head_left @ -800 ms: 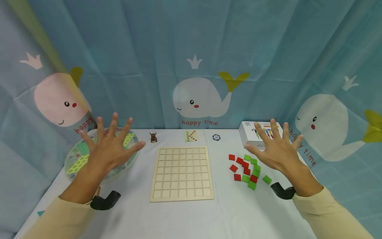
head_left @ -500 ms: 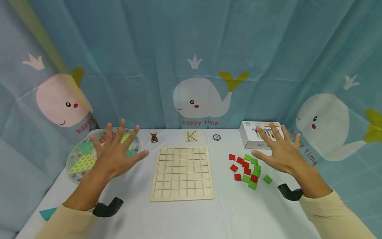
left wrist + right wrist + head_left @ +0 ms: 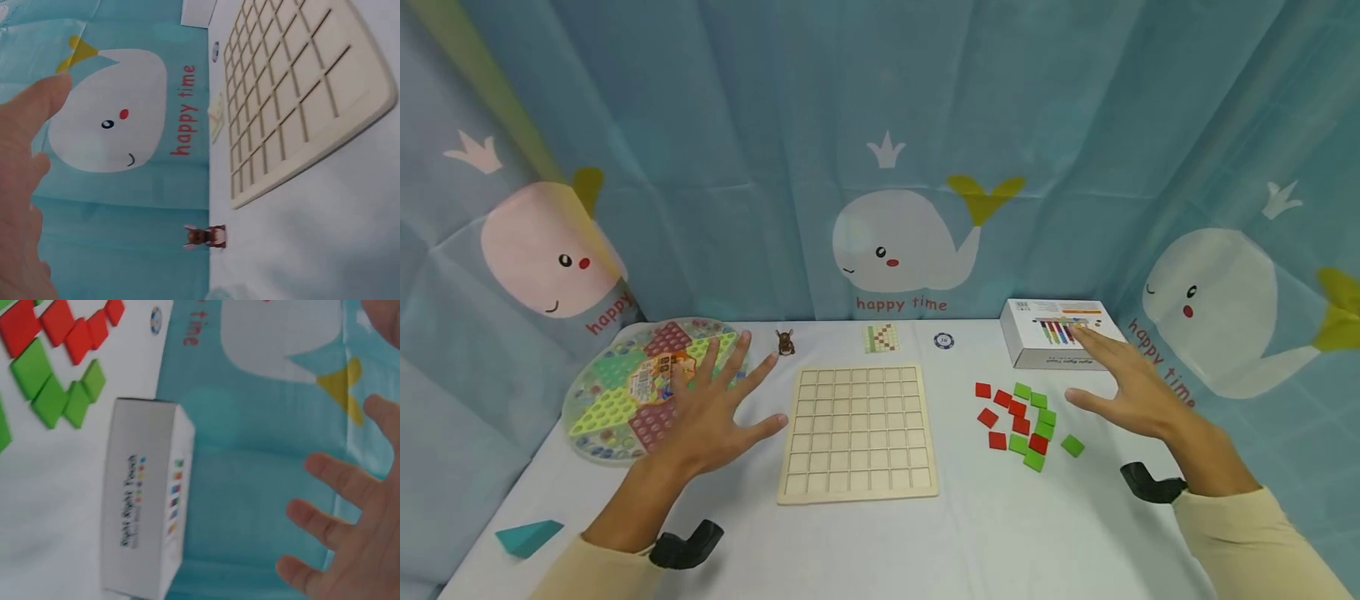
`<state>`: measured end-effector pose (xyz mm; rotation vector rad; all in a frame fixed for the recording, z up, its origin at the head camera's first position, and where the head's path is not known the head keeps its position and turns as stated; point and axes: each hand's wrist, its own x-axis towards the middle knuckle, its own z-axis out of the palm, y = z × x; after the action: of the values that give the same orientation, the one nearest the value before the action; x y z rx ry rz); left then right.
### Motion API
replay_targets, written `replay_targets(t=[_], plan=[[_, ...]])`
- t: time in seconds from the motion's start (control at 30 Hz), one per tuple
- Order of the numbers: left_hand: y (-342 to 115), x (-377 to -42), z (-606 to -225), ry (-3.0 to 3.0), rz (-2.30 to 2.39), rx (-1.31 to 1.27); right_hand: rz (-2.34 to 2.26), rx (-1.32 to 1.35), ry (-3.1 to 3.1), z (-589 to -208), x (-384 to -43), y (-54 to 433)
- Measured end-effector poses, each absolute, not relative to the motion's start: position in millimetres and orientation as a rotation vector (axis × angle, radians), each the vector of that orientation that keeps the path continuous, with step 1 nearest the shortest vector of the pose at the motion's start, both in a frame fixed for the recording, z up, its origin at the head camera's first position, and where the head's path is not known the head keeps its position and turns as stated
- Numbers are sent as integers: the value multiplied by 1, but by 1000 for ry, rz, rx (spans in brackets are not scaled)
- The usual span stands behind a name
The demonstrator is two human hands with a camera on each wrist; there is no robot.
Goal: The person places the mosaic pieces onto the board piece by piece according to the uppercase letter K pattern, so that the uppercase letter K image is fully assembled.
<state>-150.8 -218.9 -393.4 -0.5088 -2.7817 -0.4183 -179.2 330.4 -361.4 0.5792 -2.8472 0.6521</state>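
Observation:
My left hand (image 3: 711, 425) hovers with spread fingers between a round Chinese checkers board (image 3: 613, 367) and a wooden grid board (image 3: 859, 433). Nothing is in its grasp. In the left wrist view the grid board (image 3: 300, 81) shows its shallow square cells, none filled. My right hand (image 3: 1138, 392), also holding nothing, is raised with its fingers extended near a white box (image 3: 1026, 337). Loose red tiles (image 3: 997, 440) and green tiles (image 3: 1072, 446) lie scattered to the right of the grid board. The right wrist view shows the box (image 3: 140, 500) beyond some tiles.
Along the back stand a small brown animal figurine (image 3: 786, 342), a patterned card (image 3: 882, 338) and a poker chip (image 3: 943, 341). A teal wedge-shaped piece (image 3: 529, 537) sits at the front left. A whale-print curtain (image 3: 760, 167) hangs behind the white table (image 3: 985, 533).
My left hand has moved down and rightward, uncovering more of the checkers board and the teal piece. The right hand has shifted right and lower, its fingers turned more inward. The tiles have stayed put.

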Motion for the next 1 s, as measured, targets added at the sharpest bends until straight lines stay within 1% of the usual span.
replay_targets(t=[0.23,0.47,0.63,1.0], plan=[[-219,-149,-417,-2743,-563,-640,827,500,-2908,-377,-176,345],[-217,-145,-443,-2746,-703,-756,883,316,-2994,-406,-169,351],[-216,-143,-459,-2697,-745,-825,962,254,-2989,-425,-165,356],[-212,-139,-477,-2774,-948,-824,1108,284,-2938,-451,-161,364]])
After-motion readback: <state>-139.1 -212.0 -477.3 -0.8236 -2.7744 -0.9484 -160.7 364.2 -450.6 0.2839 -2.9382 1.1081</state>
